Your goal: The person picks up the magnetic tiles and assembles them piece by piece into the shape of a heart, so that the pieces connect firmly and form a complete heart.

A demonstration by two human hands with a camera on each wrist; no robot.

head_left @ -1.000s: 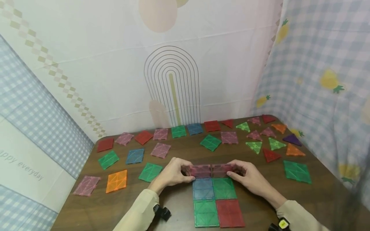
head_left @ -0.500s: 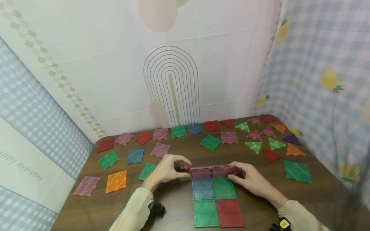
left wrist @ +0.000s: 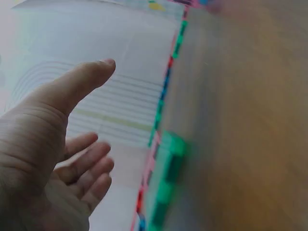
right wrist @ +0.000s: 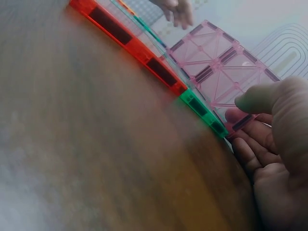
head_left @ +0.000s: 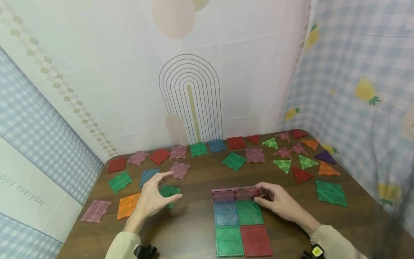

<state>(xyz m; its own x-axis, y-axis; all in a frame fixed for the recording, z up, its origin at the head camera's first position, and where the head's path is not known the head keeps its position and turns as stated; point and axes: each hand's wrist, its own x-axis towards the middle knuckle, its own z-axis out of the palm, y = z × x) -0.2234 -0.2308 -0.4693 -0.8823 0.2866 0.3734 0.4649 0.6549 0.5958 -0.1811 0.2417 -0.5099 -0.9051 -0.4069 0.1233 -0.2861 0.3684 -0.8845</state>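
Note:
Two pink square magnetic tiles stand upright side by side, the left tile and the right tile. They rise along the far edge of a flat two-by-two block: a blue tile, a green tile, another green tile and a red tile. My right hand pinches the outer edge of the right pink tile; its thumb lies across that tile in the right wrist view. My left hand, fingers spread and holding nothing, hovers by a loose green tile, partly covering it.
Loose square tiles lie at the left and back, including an orange tile and a pink tile. Several triangles, such as a purple triangle, lie at the back right. A larger green square lies right of my right hand. Cloth walls border the table.
My left hand has let go of the left pink tile and moved left to the loose green tile. The two pink tiles have closed their gap. My right hand has kept its hold.

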